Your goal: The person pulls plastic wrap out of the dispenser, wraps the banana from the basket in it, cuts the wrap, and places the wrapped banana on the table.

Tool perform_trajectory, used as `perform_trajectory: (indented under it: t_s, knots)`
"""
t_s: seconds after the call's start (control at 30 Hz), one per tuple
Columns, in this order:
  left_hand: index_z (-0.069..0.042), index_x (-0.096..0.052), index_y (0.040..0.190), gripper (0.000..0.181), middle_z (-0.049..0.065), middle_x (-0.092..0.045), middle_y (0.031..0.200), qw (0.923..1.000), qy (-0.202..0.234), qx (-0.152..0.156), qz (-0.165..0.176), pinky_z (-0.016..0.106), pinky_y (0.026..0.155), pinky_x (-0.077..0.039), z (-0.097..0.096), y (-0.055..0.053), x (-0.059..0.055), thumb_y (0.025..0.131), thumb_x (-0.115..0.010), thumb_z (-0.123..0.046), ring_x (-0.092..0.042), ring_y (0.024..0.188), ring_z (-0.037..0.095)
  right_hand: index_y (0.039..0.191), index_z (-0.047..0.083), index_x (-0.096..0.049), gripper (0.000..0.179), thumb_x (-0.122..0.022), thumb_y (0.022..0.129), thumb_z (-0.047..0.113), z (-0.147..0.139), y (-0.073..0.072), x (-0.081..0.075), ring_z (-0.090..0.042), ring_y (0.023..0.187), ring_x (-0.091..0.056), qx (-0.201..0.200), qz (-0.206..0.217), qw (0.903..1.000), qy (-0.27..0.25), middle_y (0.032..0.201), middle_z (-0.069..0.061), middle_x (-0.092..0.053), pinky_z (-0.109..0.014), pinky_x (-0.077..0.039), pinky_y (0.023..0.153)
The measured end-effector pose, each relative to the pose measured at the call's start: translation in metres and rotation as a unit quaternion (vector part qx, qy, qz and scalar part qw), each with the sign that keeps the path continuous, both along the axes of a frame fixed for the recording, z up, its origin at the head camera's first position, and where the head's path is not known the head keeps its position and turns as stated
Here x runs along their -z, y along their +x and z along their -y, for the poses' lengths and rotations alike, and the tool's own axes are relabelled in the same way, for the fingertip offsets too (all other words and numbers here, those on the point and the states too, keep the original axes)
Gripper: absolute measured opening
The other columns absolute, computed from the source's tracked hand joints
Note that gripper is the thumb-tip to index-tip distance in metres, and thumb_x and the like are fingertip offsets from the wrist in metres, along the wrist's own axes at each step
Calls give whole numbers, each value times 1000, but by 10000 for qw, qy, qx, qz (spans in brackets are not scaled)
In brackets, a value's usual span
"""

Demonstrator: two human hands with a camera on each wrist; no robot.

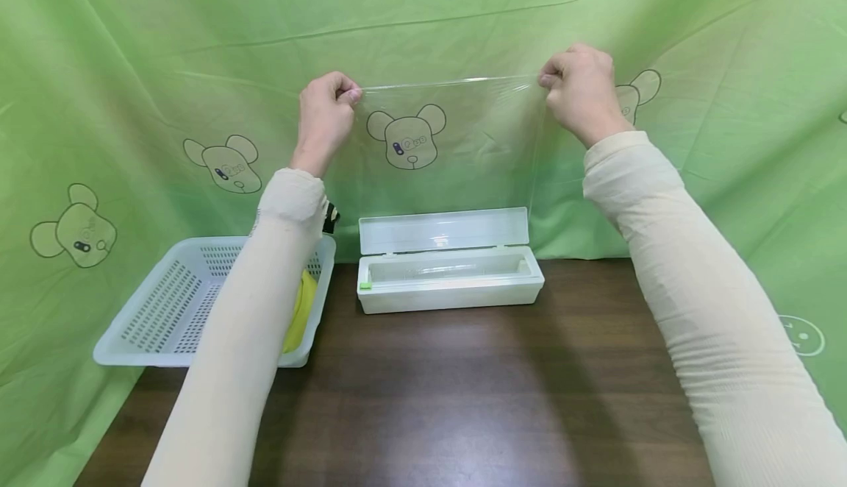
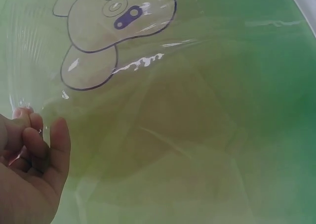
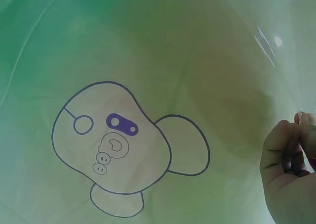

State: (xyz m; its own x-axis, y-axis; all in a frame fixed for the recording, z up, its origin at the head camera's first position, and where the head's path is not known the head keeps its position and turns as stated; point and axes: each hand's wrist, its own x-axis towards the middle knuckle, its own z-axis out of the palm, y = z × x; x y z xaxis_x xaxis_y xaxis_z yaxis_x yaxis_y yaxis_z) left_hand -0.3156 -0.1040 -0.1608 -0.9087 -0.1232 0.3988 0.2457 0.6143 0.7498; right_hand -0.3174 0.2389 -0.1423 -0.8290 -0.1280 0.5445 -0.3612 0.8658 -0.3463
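A clear sheet of plastic wrap (image 1: 476, 134) is stretched upright between my two raised hands, above a white wrap dispenser (image 1: 450, 292). My left hand (image 1: 326, 115) pinches its upper left corner between thumb and fingers. At the upper right corner, my right hand (image 1: 582, 93) pinches the film in the same way. Folds and glints mark the plastic wrap (image 2: 148, 61) in the left wrist view. The dispenser's lid (image 1: 443, 232) is tipped up, and a small green slider (image 1: 365, 286) sits at its front left. The film's lower edge is hard to make out.
A pale blue plastic basket (image 1: 152, 303) stands left of the dispenser, with something yellow (image 1: 301, 310) inside, partly hidden by my left sleeve. The dark wooden table (image 1: 430, 391) lies below. A green curtain (image 1: 463, 1) with printed bear heads hangs behind.
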Motion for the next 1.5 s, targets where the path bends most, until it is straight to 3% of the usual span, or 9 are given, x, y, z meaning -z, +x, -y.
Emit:
perform_trajectory:
  t_s: [0.23,0.43,0.6,0.77,1.0,1.17,1.3,1.37,1.5]
  knots:
    - [-5,-69,112,19,6,-65,101,9988,-203,427,121,25,71,-45,5,20,-5,104,-59,-19,-52,82,13,108,-8,-70,21,-56,102,5,-3,19,-6,-36,105,-52,-117,250,9996,71,110,-22,-63,-44,-24,113]
    - [-3,-69,113,20,7,-65,100,9948,-639,790,-83,26,72,-46,16,53,-3,104,-58,-17,-52,81,15,107,-5,-73,20,-61,100,9,-10,48,-8,-27,88,-53,-348,239,9989,193,108,-21,-66,-42,-35,99]
    - [-2,-70,109,16,9,-65,93,9875,-1089,996,-557,30,71,-46,21,81,5,104,-58,-12,-53,78,20,98,-1,-78,11,-68,95,5,-17,79,1,-7,74,-50,-712,-499,9954,402,92,-15,-70,-31,-34,76]
    - [-1,-70,105,12,9,-68,97,9808,-1198,1180,-988,33,77,-50,16,105,20,102,-60,-7,-59,83,20,89,3,-79,7,-74,88,-3,-25,109,18,9,72,-47,-1075,-1125,9872,362,87,-7,-70,-15,-37,69]
    - [1,-70,99,7,6,-67,92,9668,-1078,1632,-1642,31,72,-51,3,138,39,98,-64,1,-58,78,17,87,5,-79,15,-79,81,-9,-42,137,40,14,68,-46,-1263,-1519,9798,310,82,4,-66,-7,-37,62]
    - [1,-69,97,8,6,-63,85,9545,-376,2391,-1741,29,66,-55,-13,156,62,96,-63,7,-61,73,16,86,6,-79,21,-80,77,-13,-48,151,50,16,73,-49,-1348,-1680,9762,251,83,7,-67,-4,-39,67]
    - [2,-67,96,12,7,-63,85,9336,388,3129,-1700,29,65,-57,-28,167,91,94,-61,12,-63,73,16,86,7,-78,25,-79,75,-15,-51,160,56,16,78,-51,-1441,-1775,9733,207,84,5,-68,-4,-40,71]
    - [0,-67,95,13,5,-63,84,9224,470,3402,-1769,28,66,-57,-34,173,106,94,-62,12,-62,74,15,86,8,-78,23,-78,77,-13,-54,166,60,15,79,-51,-1513,-1821,9713,222,84,5,-69,-4,-39,71]
    - [-4,-67,95,16,1,-63,85,9027,146,3724,-2150,23,66,-53,-36,189,130,92,-64,11,-59,76,12,87,8,-78,11,-71,94,12,-61,180,67,13,77,-52,-1763,-1852,9663,315,87,2,-71,-6,-38,67]
